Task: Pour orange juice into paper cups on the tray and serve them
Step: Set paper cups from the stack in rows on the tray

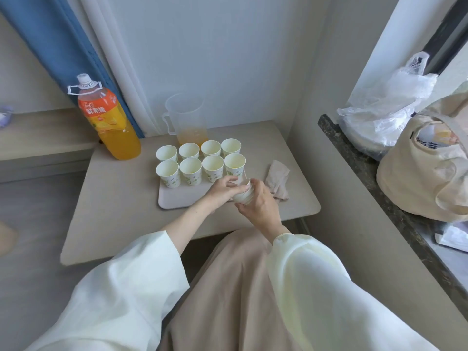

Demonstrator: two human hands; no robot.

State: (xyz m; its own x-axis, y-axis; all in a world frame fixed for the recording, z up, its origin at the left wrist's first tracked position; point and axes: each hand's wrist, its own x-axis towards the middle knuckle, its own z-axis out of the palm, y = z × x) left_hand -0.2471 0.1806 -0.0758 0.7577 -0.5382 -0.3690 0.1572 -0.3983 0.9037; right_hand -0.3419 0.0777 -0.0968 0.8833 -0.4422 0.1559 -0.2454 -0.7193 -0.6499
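Several white paper cups (190,171) with a green print stand in two rows on a pale pink tray (182,196) on the small table. Behind them stands a clear plastic jug (186,120) with a little orange juice at its bottom. A big orange juice bottle (109,120), capped, stands at the table's back left corner. Above the tray's front right corner my right hand (258,201) grips a short stack of paper cups (243,195). My left hand (224,186) pinches the stack's top cup at its rim.
A crumpled beige cloth (277,179) lies right of the tray. The table (114,211) sits in a corner with walls behind and to the right. On the dark stone ledge (354,160) at right rest a plastic bag (382,115) and a canvas tote (425,168).
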